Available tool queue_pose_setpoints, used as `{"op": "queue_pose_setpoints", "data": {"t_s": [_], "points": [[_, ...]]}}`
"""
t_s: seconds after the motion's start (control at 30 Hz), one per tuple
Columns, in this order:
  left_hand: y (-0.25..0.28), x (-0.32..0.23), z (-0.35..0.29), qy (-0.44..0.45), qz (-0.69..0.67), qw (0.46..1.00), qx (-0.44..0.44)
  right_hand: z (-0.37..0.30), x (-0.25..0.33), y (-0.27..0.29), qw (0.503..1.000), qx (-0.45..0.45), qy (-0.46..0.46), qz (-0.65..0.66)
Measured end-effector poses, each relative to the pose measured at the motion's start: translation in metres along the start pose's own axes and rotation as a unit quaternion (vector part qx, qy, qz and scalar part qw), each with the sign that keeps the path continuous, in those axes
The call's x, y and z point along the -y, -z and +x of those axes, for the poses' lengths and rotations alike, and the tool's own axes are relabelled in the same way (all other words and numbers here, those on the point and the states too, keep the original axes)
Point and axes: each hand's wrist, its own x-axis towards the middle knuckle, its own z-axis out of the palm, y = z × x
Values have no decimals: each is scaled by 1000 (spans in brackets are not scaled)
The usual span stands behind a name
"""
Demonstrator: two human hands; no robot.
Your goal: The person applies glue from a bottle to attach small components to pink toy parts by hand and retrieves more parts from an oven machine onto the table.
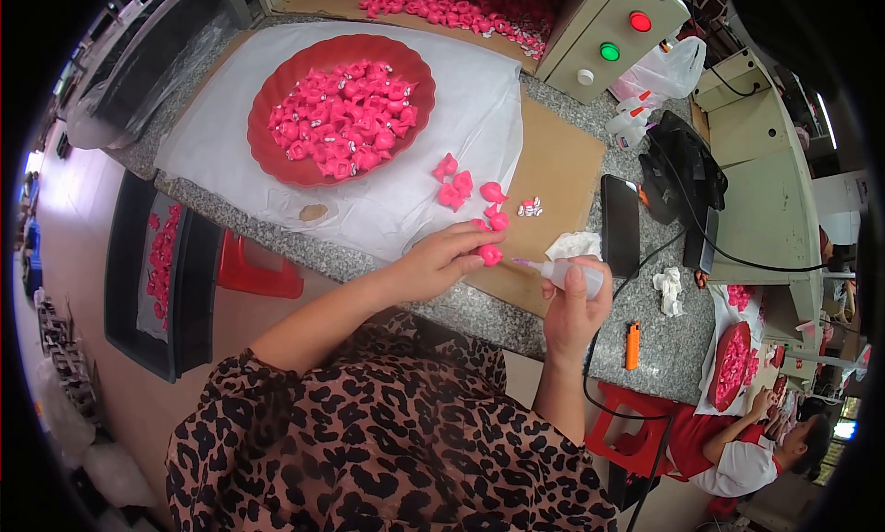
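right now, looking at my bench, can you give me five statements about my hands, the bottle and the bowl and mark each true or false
1. The right hand holds a squeeze bottle. True.
2. The left hand holds a small pink piece at its fingertips. True.
3. The squeeze bottle's nozzle points away from that small pink piece. False: it points toward it.
4. The red bowl contains a heap of pink pieces. True.
5. The red bowl sits to the right of the right hand. False: it sits beyond both hands, toward the left, on a white sheet.
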Motion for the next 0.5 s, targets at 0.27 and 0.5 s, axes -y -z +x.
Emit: {"op": "queue_pose_setpoints", "data": {"t_s": [0.27, 0.5], "points": [[3, 4, 0, 2, 19, 999, 32, 8, 0, 0, 997, 56, 3, -56], [3, 3, 1, -1, 4, 999, 33, 9, -1, 1, 995, 60, 8, -79]]}}
